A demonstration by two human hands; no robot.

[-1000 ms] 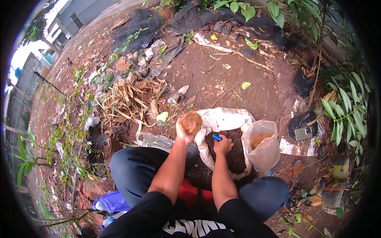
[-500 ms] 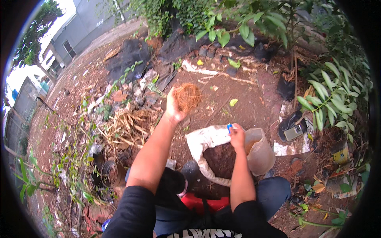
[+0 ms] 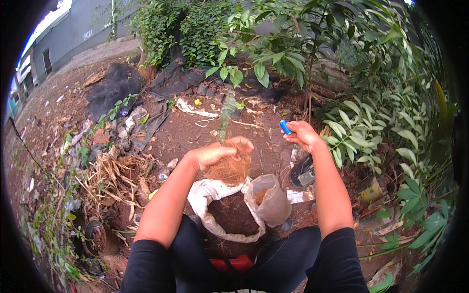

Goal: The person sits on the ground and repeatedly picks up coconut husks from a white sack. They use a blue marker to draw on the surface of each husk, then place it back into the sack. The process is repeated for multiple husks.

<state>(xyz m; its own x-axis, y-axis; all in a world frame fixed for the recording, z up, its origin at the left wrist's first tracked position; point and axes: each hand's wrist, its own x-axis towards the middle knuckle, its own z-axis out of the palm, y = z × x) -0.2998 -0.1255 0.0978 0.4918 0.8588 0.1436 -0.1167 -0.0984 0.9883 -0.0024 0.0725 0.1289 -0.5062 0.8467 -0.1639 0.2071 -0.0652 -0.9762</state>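
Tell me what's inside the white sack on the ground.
The white sack holds dark soil, visible through its open mouth. How deep it goes is hidden by the sack's folded walls.

We see an orange-brown fibrous root clump [image 3: 230, 168], a small blue cylinder [image 3: 285, 127], a white sack of dark soil [image 3: 207, 193], and reddish-brown ground [image 3: 195, 132].

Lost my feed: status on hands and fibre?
Left hand grips fibre clump over open sack. Right hand holds blue lighter. Nothing between them.

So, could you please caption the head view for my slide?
Left hand grips a brown fibre clump over a soil sack; right hand holds a blue lighter.
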